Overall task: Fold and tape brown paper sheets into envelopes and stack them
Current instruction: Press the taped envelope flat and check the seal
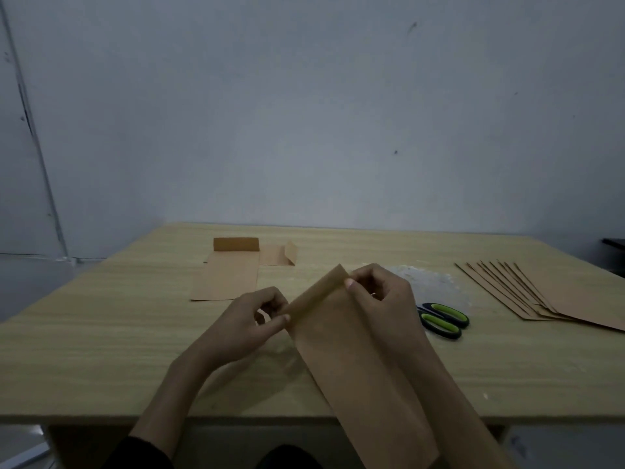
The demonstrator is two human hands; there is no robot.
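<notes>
Step in hand: folding the top flap (pixel 318 296). The brown paper sheet (pixel 358 374) is held tilted above the bench (pixel 101 350). Left hand (pixel 250 319) and right hand (pixel 382 292) fingers (pixel 350 283) pinch the flap ends. Next, probably: press the crease flat, then tape.

black sleeve (pixel 143 455) above a bare left forearm (pixel 176 377)

A bare craft workroom — wooden table (pixel 101 333) against a blank grey wall (pixel 304 113), scissors (pixel 443 319) and brown paper sheets (pixel 554 296)
</notes>
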